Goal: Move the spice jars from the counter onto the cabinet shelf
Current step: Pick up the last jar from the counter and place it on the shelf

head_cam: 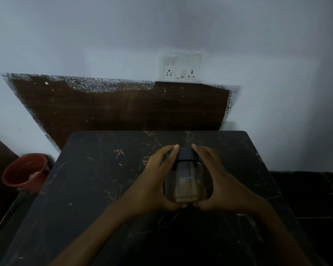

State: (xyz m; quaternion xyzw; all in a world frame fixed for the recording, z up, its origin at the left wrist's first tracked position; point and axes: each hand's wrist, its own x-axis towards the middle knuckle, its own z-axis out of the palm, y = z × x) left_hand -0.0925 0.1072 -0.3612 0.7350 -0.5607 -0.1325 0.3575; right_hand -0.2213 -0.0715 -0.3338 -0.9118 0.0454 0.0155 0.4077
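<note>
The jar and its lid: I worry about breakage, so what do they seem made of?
The jar looks like clear, glossy glass, possibly hard plastic: the counter shows through it. Its lid looks like matte dark plastic, opaque and without shine.

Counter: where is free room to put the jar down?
Counter is bare left of the left hand toward the bucket, right of the right hand, and behind the jar up to the panel. Only the middle is crowded.
</note>
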